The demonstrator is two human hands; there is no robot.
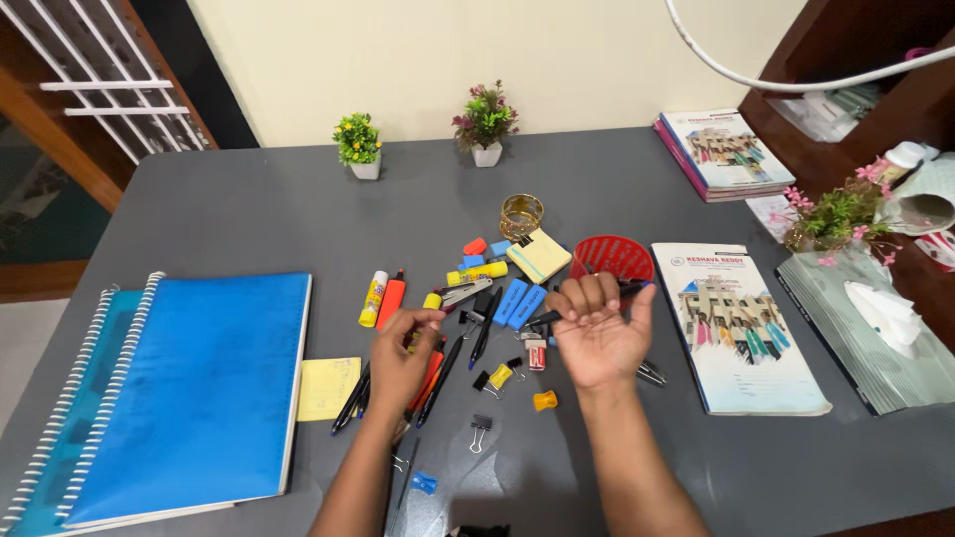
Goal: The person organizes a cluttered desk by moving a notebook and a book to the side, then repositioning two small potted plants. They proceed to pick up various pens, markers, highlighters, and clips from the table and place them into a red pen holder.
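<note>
1. The right hand [597, 338], just right of the frame's centre, is turned palm up with its fingers curled around a black pen [587, 303], which lies across the fingers and points left and right.
2. The left hand [401, 360], left of centre, hangs over the scattered stationery with thumb and forefinger pinched together; whether anything sits in that pinch cannot be told.
3. Under and beside the left hand lie several black pens [438, 383] and an orange marker [391, 298], with a yellow glue stick [373, 298] just to its left.
4. Between the hands are two blue erasers [519, 303], a yellow binder clip [500, 376] and a small orange sharpener [544, 400].
5. Above the right hand sit a yellow sticky-note pad [540, 256], a red mesh cup [612, 257] lying on its side and a small gold-rimmed holder [521, 214].
6. A blue spiral notebook [199, 388] fills the lower left; a yellow note sheet [328, 388] lies beside it.
7. A printed booklet [741, 328] lies to the right of the right hand.
8. Two small potted plants [423, 139] stand at the upper middle on the grey table [269, 209].
</note>
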